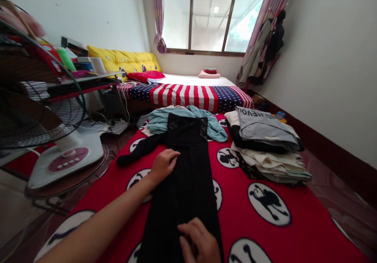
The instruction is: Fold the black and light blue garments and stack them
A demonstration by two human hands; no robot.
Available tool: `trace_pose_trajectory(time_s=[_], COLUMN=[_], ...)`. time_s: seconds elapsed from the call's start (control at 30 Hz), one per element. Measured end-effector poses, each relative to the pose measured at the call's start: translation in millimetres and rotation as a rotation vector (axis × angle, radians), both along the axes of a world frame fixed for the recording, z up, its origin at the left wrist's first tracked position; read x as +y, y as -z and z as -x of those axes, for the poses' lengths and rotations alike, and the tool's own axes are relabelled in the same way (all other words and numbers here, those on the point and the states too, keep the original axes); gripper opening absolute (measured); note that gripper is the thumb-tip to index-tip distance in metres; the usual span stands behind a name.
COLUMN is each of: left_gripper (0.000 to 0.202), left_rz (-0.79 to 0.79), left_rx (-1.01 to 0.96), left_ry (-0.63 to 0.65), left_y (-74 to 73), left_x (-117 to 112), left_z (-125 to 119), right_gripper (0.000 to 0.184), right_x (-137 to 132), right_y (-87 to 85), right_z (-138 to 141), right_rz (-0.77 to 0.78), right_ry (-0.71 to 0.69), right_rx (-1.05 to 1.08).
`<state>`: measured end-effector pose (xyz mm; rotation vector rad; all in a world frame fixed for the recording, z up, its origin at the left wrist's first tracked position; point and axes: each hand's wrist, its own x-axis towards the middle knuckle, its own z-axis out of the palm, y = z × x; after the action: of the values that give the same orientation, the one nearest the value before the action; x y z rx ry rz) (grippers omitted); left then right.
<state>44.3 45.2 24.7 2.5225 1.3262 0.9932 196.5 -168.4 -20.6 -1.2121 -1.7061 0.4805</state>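
A long black garment (188, 176) lies spread lengthwise over a red blanket, with one sleeve (141, 149) stretched out to the left and a shiny dark band at its far end. My left hand (165, 164) rests on the garment's left side, below the sleeve, its fingers loosely bent and no cloth visibly gripped. Closer to me, my right hand (202, 241) is over the near part of the garment, thumb and fingers apart. Whether its fingertips press on the cloth is hard to see. Beyond the garment's far end lies a crumpled light-blue cloth (159, 119).
A stack of folded clothes (268, 137) sits on the right of the red blanket (244, 219). To the left stand a fan (67, 157) and a cluttered desk (88, 84). A bed with a striped, starred cover (188, 96) is at the back, beside hanging clothes (262, 46).
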Motion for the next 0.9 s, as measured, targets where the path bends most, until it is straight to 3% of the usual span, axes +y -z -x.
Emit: trace_pose_trajectory(time_s=[0.1, 0.2, 0.33, 0.47, 0.63, 0.77, 0.83, 0.9], left_gripper=[0.019, 0.018, 0.015, 0.018, 0.013, 0.014, 0.012, 0.011], left_rz=[0.174, 0.28, 0.356, 0.278, 0.206, 0.235, 0.257, 0.271], left_rx=[-0.053, -0.063, -0.046, 0.026, 0.126, 0.058, 0.017, -0.016], left_ry=[0.001, -0.122, -0.287, -0.377, -0.411, -0.432, -0.441, -0.433], left_y=[-1.0, -2.8, -4.4, -5.3, -2.0, 2.3, 3.0, 3.7], left_x=[-33, -47, -48, -42, -33, -33, -35, -36], left_z=[-12, -26, -41, -55, -67, -64, -60, -57], right_gripper=[0.02, 0.019, 0.017, 0.015, 0.016, 0.015, 0.023, 0.027], right_x=[-1, -1, -1, -1, 0, 31, 62, 98], right_y=[-4.9, -6.5, -4.9, -4.7, -19.7, -54.6, -69.5, -73.6], right_z=[-4, -4, 0, 1, -6, -14, -14, -12], right_rz=[-0.01, -0.025, -0.038, 0.017, 0.24, 0.634, 0.593, 0.353], right_ry=[-0.056, -0.059, -0.006, -0.008, -0.033, -0.199, -0.167, 0.019], right_rx=[0.001, 0.012, 0.07, -0.008, -0.151, -0.184, -0.171, -0.173])
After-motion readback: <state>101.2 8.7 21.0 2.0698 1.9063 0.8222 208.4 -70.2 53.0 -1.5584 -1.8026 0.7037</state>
